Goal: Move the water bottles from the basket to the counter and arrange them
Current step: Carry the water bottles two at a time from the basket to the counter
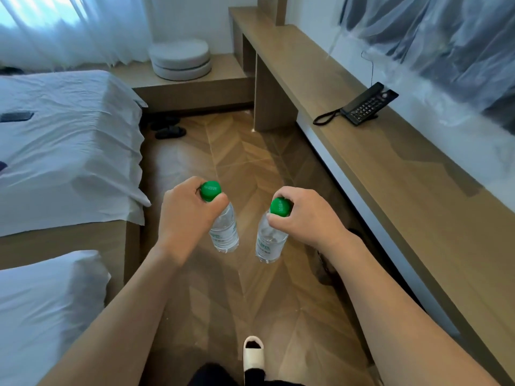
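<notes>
My left hand (184, 218) gripped one water bottle (224, 232) just under its green cap (211, 190), and my right hand (309, 215) pinched a second bottle (269, 243) the same way. Both hung above the wooden floor (250, 162), the counter (404, 174) to my right.

I stand on a herringbone wooden floor (237, 151). A white-sheeted bed (69, 151) fills the frame's left; a long light-wood table (390, 168) runs along the white wall at right. Sheer white curtains (69, 26) glow with daylight at upper left.
</notes>
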A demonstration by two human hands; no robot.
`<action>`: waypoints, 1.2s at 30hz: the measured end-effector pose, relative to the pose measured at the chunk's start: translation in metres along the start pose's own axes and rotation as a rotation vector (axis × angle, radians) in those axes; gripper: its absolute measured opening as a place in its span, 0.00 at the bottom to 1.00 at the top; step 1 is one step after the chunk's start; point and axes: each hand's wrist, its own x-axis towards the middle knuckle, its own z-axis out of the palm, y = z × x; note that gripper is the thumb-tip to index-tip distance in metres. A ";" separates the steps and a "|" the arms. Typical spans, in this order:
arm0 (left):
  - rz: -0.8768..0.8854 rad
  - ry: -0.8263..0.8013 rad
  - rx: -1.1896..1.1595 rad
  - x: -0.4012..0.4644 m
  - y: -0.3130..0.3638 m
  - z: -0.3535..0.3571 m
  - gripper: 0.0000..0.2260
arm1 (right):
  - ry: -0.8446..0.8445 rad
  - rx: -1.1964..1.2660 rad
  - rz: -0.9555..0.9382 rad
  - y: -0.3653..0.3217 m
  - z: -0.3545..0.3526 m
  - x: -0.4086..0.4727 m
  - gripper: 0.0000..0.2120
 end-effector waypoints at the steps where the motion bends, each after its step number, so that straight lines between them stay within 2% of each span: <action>1: -0.008 0.007 -0.017 0.019 0.000 0.001 0.09 | 0.003 0.003 -0.005 -0.002 -0.002 0.020 0.07; 12: 0.013 0.003 -0.004 0.245 -0.042 0.031 0.11 | 0.051 0.037 0.053 -0.009 -0.005 0.244 0.06; 15: 0.007 -0.037 0.000 0.311 -0.049 0.035 0.07 | 0.065 0.024 0.083 -0.017 -0.006 0.304 0.06; 22: 0.110 -0.043 -0.047 0.453 -0.056 0.050 0.06 | 0.115 0.007 0.102 -0.032 -0.018 0.434 0.06; 36: 0.104 -0.035 -0.018 0.732 -0.067 0.129 0.06 | 0.105 0.029 0.089 0.002 -0.034 0.719 0.08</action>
